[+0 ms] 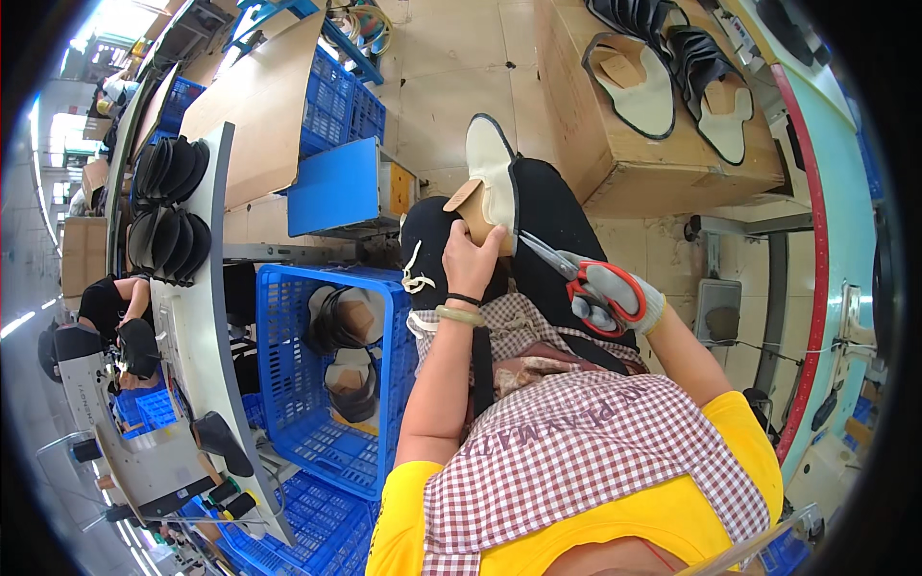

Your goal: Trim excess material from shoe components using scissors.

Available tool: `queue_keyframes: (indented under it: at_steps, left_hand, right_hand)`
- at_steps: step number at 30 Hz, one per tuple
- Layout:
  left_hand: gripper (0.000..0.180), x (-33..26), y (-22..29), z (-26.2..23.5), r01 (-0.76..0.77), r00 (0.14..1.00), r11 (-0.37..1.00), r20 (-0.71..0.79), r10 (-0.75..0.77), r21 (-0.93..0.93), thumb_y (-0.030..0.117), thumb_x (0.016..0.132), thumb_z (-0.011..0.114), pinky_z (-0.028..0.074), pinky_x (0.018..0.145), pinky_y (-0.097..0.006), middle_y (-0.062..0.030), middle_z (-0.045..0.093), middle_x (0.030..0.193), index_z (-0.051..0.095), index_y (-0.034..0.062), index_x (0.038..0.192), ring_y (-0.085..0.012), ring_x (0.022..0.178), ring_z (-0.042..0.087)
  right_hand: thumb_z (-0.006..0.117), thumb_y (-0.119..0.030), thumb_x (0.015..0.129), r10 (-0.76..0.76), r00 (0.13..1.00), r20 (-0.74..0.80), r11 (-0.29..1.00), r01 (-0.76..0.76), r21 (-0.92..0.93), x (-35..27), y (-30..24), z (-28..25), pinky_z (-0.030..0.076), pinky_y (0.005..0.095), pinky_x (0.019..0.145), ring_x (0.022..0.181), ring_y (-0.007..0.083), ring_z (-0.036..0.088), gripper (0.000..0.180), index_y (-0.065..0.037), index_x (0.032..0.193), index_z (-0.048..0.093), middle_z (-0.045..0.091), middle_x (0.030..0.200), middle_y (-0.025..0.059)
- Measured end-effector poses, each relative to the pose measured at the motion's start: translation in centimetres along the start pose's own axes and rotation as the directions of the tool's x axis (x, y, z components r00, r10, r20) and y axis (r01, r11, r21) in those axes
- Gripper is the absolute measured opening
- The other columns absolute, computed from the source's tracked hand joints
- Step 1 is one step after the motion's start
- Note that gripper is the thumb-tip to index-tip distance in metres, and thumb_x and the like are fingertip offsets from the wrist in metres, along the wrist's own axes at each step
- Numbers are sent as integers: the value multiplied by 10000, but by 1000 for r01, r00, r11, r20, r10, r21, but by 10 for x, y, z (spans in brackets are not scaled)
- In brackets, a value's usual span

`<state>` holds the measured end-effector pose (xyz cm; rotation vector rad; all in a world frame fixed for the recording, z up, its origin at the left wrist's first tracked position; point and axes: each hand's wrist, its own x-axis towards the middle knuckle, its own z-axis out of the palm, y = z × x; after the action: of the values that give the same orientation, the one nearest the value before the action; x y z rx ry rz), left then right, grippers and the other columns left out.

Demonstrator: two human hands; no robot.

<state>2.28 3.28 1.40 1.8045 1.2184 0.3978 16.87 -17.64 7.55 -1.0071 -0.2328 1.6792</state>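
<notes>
A cream slipper upper [492, 152] with a dark edge and a tan inner piece lies over my lap, toe pointing away from me. My bare left hand [473, 257] grips its heel end, thumb on top and fingers closed around it. In my right hand [615, 296], which wears a pale glove, is a pair of scissors [642, 296] with red handles. Its blades point left, their tips right at the upper's right edge near the heel. Whether they are cutting the edge I cannot tell.
At my left stands a blue plastic crate [279, 384] with several shoe pieces inside. A cardboard box [615, 187] ahead on the right bears more cream uppers [643, 101]. Dark pieces [171, 240] line a grey table at left, where another person [106, 307] sits beside a sewing machine.
</notes>
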Motion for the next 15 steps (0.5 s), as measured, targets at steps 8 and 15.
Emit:
queue_keyframes:
  at_steps: [8, 15]
  left_hand:
    - [314, -5, -1, -8, 75, 991, 925, 135, -26, -373, 190, 803, 729, 474, 495, -255, -69, 596, 771, 538, -31, 918, -120, 604, 578]
    - [150, -44, 6, 10, -401, 890, 910, -277, 361, -105, 55, 819, 681, 431, 550, -246, -50, 503, 823, 603, -11, 929, -112, 595, 500]
  right_hand:
    - [559, -497, 902, 127, 991, 37, 989, -123, -85, 11, -10, -4, 410, 147, 436, 489, 27, 507, 686, -155, 1449, 325, 616, 776, 19]
    - [557, -470, 914, 137, 989, 49, 987, -132, -94, 17, -9, -9, 402, 146, 428, 486, 24, 499, 661, -150, 1448, 337, 605, 761, 13]
